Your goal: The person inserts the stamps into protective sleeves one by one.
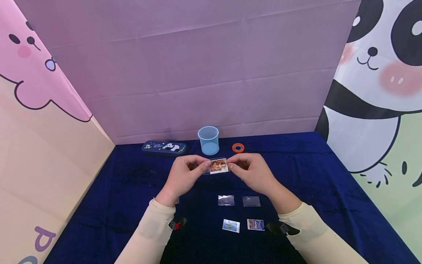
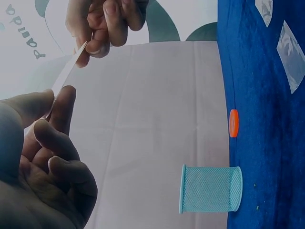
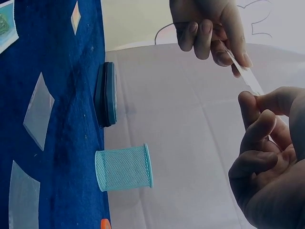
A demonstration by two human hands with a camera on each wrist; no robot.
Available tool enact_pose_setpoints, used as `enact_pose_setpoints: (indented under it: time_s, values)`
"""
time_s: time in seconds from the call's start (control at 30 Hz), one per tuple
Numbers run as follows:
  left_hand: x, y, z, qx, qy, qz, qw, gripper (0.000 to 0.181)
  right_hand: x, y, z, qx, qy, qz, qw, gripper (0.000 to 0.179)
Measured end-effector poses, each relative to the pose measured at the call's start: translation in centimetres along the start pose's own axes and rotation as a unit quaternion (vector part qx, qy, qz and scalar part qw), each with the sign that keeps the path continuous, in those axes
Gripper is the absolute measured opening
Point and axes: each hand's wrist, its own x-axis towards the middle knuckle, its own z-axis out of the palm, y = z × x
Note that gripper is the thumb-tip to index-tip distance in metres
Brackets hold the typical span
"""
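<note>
A small brown-orange picture card (image 1: 218, 166) is held up between both hands, with a clear plastic sleeve (image 1: 207, 171) around or behind its left end; how far the card sits inside cannot be told. My left hand (image 1: 185, 175) pinches the left end between thumb and forefinger. At the right edge, my right hand (image 1: 253, 171) pinches with thumb and forefinger. Edge-on in the left wrist view, the card (image 2: 63, 78) looks like a thin pale strip. Below the hands lie two clear sleeves, a left one (image 1: 226, 200) and a right one (image 1: 251, 201), flat on the cloth.
Nearer me lie a light-blue card (image 1: 231, 226) and a purple-blue card (image 1: 255, 224). Another card (image 3: 75, 18) lies near my left wrist. Along the back stand a panda pencil case (image 1: 164, 147), a blue mesh cup (image 1: 208, 140) and an orange tape roll (image 1: 238, 147) on the blue cloth (image 1: 132, 205).
</note>
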Motion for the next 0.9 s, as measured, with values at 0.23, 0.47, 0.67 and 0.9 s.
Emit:
enact_pose_setpoints:
  time_s: [0.23, 0.47, 0.67, 0.9]
  values:
    - [0.02, -0.03, 0.05, 0.005, 0.006, 0.002, 1.0000, 0.014, -0.02, -0.03, 0.07, -0.001, -0.008, 0.002, 1.0000, 0.012]
    - [-0.01, -0.06, 0.10, -0.001, 0.002, 0.002, 1.0000, 0.015, -0.01, -0.06, 0.19, 0.003, -0.016, 0.002, 0.9999, 0.009]
    - [0.04, -0.09, 0.15, -0.005, -0.008, 0.005, 0.9999, 0.017, -0.05, -0.09, 0.34, -0.001, -0.023, -0.005, 0.9997, 0.007]
    - [0.00, 0.09, 0.15, -0.008, -0.013, 0.005, 0.9999, 0.015, -0.02, -0.18, 0.30, 0.008, -0.033, 0.004, 0.9994, 0.010]
